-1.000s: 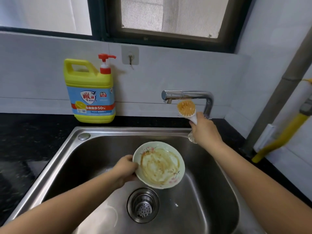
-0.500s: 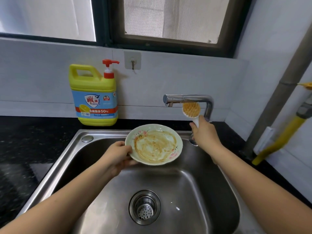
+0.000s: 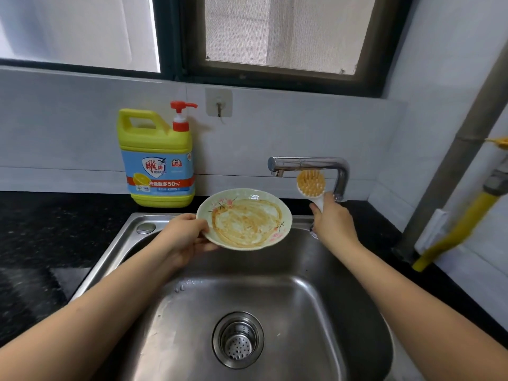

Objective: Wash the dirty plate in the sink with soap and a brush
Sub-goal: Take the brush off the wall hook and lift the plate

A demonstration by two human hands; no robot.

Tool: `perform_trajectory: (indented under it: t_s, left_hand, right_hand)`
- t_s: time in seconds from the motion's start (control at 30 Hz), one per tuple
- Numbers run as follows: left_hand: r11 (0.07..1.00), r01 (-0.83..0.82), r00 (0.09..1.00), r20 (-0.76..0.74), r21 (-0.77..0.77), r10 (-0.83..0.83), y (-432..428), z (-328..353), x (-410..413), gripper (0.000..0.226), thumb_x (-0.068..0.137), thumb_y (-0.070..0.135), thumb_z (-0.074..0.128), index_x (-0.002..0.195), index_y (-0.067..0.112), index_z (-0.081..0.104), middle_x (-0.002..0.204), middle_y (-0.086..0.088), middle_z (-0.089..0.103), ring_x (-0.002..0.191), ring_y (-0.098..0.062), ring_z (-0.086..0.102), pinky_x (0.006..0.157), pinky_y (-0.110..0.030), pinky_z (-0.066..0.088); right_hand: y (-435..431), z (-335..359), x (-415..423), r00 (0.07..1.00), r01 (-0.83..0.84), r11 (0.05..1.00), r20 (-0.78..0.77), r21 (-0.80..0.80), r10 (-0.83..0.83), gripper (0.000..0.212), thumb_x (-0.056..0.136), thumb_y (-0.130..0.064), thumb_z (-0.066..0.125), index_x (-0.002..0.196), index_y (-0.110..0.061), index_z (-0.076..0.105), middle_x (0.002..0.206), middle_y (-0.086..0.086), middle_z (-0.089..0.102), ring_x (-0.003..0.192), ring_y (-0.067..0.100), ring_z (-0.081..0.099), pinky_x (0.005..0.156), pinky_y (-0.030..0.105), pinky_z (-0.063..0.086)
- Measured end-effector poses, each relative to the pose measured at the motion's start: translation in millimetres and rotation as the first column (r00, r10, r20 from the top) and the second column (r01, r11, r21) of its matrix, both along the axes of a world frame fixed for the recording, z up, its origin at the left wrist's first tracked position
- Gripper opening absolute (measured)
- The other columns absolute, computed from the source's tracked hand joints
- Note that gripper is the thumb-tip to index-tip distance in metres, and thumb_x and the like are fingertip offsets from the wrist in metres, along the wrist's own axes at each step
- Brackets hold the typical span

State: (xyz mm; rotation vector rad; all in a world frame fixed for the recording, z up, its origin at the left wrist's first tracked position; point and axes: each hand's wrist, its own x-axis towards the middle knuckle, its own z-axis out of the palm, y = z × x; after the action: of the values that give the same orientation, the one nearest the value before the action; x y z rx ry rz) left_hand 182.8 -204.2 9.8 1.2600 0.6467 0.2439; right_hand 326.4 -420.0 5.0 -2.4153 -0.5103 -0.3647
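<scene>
Head cam: left hand [image 3: 184,237] grips the dirty plate [image 3: 244,218] by its left edge, roughly level over the sink [image 3: 275,284]'s back rim. Right hand [image 3: 334,224] holds the brush [image 3: 311,184] upright at the sink's back-right corner. Soap bottle [image 3: 156,160] stands behind the sink, nearer the left hand. Plate's come up from low in the sink.

You're in a home kitchen. Steel sink [image 3: 275,284] with drain strainer [image 3: 238,340] below your left fingers [image 3: 203,247], chrome tap [image 3: 308,163] just behind your right fingers [image 3: 319,215], pump bottle of dish soap [image 3: 156,160] on the black stone worktop [image 3: 41,229] beyond the left fingers. Tiled wall [image 3: 275,127] and window [image 3: 288,31] further back.
</scene>
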Motion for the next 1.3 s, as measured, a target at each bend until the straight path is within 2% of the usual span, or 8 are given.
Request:
perform_trajectory:
  t_s: [0.23,0.4,0.53,0.83,1.03,1.13,1.2,1.3]
  left_hand:
    - [1.000,0.002,1.000,-0.004,-0.006,-0.002,-2.6,1.6,-0.6,0.023,0.090,-0.010,0.039,0.108,-0.001,0.048,0.089,-0.020,0.060,0.072,-0.028,0.064,0.044,-0.031,0.056]
    - [1.000,0.000,1.000,-0.004,-0.009,0.000,-3.3,4.0,1.5,0.016,0.090,-0.010,0.039,0.091,0.002,0.049,0.089,-0.020,0.060,0.072,-0.028,0.063,0.043,-0.030,0.056]
    - [1.000,0.004,1.000,-0.012,-0.001,-0.004,-3.1,3.3,1.6,0.016,0.089,-0.010,0.040,0.095,0.001,0.049,0.091,-0.021,0.060,0.073,-0.029,0.064,0.044,-0.031,0.057]
    - [1.000,0.014,1.000,-0.017,0.003,-0.014,-6.5,1.8,-4.9,0.025,0.090,-0.011,0.038,0.109,0.000,0.049,0.087,-0.019,0.060,0.073,-0.028,0.062,0.045,-0.031,0.055]
    - [1.000,0.017,0.999,-0.039,-0.001,-0.017,-0.8,-6.0,-10.7,0.026,0.091,-0.009,0.042,0.114,0.000,0.049,0.096,-0.021,0.062,0.077,-0.030,0.066,0.048,-0.032,0.058]
    - [1.000,0.017,0.999,-0.029,-0.014,-0.018,-0.4,-8.4,-14.9,0.026,0.089,-0.011,0.041,0.111,0.000,0.050,0.096,-0.022,0.062,0.077,-0.031,0.065,0.048,-0.033,0.058]
    - [1.000,0.016,1.000,-0.020,-0.026,-0.017,-0.8,-10.9,-18.7,0.024,0.089,-0.012,0.040,0.106,0.001,0.050,0.095,-0.022,0.061,0.076,-0.032,0.064,0.046,-0.032,0.058]
    - [0.999,0.004,1.000,-0.016,-0.048,-0.004,0.5,-20.2,-23.5,0.019,0.088,-0.013,0.040,0.100,0.000,0.048,0.095,-0.024,0.060,0.075,-0.034,0.064,0.044,-0.033,0.057]
  right_hand:
    - [0.2,-2.5,-0.3,1.000,-0.006,1.000,0.027,0.000,0.006,0.023,0.097,-0.022,0.047,0.111,-0.003,0.046,0.100,0.022,0.062,0.089,0.035,0.060,0.068,0.037,0.045]
    - [0.2,-4.9,-1.7,0.999,-0.018,1.000,0.047,0.000,0.018,0.021,0.097,-0.019,0.047,0.112,-0.004,0.045,0.099,0.022,0.062,0.088,0.036,0.060,0.069,0.041,0.048]
    - [-0.6,-6.5,-2.6,0.998,-0.024,1.000,0.055,-0.007,0.024,0.020,0.097,-0.017,0.047,0.112,-0.003,0.045,0.098,0.020,0.062,0.087,0.034,0.060,0.068,0.039,0.049]
    - [2.2,-0.7,1.3,1.000,-0.005,1.000,0.015,0.028,0.005,0.023,0.097,-0.025,0.046,0.111,-0.006,0.047,0.098,0.021,0.062,0.086,0.035,0.062,0.075,0.049,0.052]
    - [2.8,3.5,5.1,0.998,0.010,0.999,-0.059,0.046,-0.007,0.024,0.098,-0.027,0.045,0.110,-0.008,0.046,0.098,0.020,0.061,0.081,0.034,0.064,0.074,0.047,0.054]
    - [-0.5,6.6,4.0,0.997,-0.021,1.000,-0.078,-0.001,0.021,0.023,0.098,-0.030,0.043,0.107,-0.009,0.046,0.095,0.016,0.059,0.078,0.029,0.061,0.068,0.040,0.052]
    - [-3.3,9.2,-0.3,1.000,-0.031,0.997,0.002,-0.065,0.031,0.023,0.098,-0.030,0.044,0.106,-0.008,0.047,0.098,0.016,0.058,0.077,0.027,0.057,0.063,0.036,0.046]
    - [-8.5,8.7,-13.3,0.966,0.019,0.953,0.252,-0.301,0.061,0.032,0.096,-0.022,0.049,0.125,-0.007,0.045,0.115,0.017,0.051,0.080,0.035,0.058,0.062,0.039,0.047]
